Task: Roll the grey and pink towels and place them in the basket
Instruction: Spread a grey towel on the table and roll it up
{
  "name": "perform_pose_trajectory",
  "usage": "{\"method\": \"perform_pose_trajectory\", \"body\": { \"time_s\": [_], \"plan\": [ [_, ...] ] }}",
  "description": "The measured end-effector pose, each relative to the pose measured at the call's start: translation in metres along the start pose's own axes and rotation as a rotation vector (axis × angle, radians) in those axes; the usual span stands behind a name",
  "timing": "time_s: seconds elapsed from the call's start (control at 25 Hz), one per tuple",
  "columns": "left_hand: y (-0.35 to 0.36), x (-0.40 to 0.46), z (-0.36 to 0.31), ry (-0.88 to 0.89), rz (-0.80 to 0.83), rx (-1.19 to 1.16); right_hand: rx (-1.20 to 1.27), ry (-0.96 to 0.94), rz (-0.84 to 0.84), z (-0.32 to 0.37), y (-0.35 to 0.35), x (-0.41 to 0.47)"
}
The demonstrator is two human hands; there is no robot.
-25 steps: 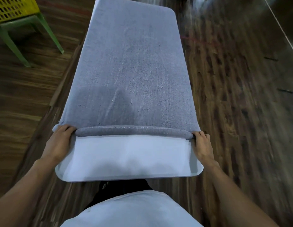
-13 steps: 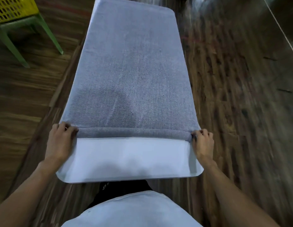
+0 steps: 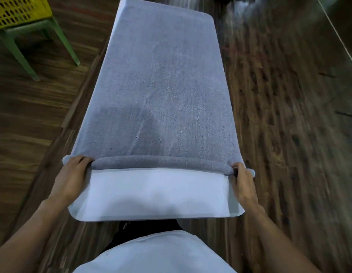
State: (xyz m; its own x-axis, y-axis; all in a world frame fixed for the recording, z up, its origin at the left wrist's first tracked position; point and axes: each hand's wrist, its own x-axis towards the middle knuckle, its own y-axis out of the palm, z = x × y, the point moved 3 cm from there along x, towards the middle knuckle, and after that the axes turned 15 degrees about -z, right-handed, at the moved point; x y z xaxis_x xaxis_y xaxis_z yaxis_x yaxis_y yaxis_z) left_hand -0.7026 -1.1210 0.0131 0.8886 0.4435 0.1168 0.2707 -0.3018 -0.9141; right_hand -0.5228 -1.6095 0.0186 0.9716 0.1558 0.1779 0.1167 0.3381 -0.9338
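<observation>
Grey towel (image 3: 161, 91), 1 roll begun on tabletop (image 3: 155, 196)
Left hand (image 3: 70, 177), right hand (image 3: 242, 183): each grip curled on roll end; uneven pushing risks a skewed roll

No text, label, brand, number or sign can be read on anything in this view.

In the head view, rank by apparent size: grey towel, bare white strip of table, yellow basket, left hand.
1. grey towel
2. bare white strip of table
3. yellow basket, cropped by the frame, and left hand, near the camera: too alike to rank.
</observation>
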Motion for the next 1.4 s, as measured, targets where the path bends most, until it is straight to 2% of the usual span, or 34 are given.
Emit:
{"method": "perform_pose_trajectory", "body": {
  "time_s": [0.12,0.2,0.32,0.44,0.52,0.68,0.76,0.92,1.04,1.12,1.2,1.24,1.32,1.4],
  "plan": [
    [0.000,-0.004,0.014,0.093,0.117,-0.033,0.091,0.080,0.134,-0.020,-0.011,0.000],
    [-0.001,0.012,0.018,0.065,0.128,-0.077,0.181,0.129,0.105,-0.026,-0.014,0.013],
    [-0.003,0.035,0.012,0.010,-0.024,-0.117,0.119,0.195,0.021,-0.023,-0.007,0.034],
    [-0.002,0.023,-0.001,0.097,-0.178,-0.006,-0.127,0.141,-0.081,-0.013,0.005,0.025],
    [0.004,0.000,-0.007,0.088,-0.211,0.034,-0.141,0.095,-0.117,-0.009,0.009,0.008],
    [0.011,-0.003,-0.013,0.033,-0.126,0.000,0.032,0.130,-0.025,-0.008,0.017,0.012],
    [0.011,0.012,-0.013,-0.007,-0.085,-0.042,0.034,0.143,0.001,-0.008,0.019,0.026],
    [0.005,0.017,-0.004,0.058,-0.024,-0.042,-0.013,0.093,0.035,-0.012,0.014,0.024],
    [0.001,0.009,0.009,0.139,0.115,-0.041,-0.020,0.016,0.137,-0.027,0.010,0.011],
    [0.001,0.014,0.011,0.119,0.154,-0.074,0.038,0.030,0.140,-0.034,0.009,0.016],
    [0.002,0.027,0.012,0.004,0.075,-0.154,0.130,0.132,0.071,-0.031,0.007,0.029],
    [0.002,0.033,0.009,0.019,-0.004,-0.139,0.140,0.168,0.022,-0.028,0.008,0.034],
    [0.002,0.032,0.001,0.106,-0.154,0.021,0.000,0.160,-0.082,-0.016,0.007,0.035],
    [0.005,0.017,-0.006,0.082,-0.207,0.088,-0.113,0.079,-0.168,-0.006,0.012,0.024]
  ]
}}
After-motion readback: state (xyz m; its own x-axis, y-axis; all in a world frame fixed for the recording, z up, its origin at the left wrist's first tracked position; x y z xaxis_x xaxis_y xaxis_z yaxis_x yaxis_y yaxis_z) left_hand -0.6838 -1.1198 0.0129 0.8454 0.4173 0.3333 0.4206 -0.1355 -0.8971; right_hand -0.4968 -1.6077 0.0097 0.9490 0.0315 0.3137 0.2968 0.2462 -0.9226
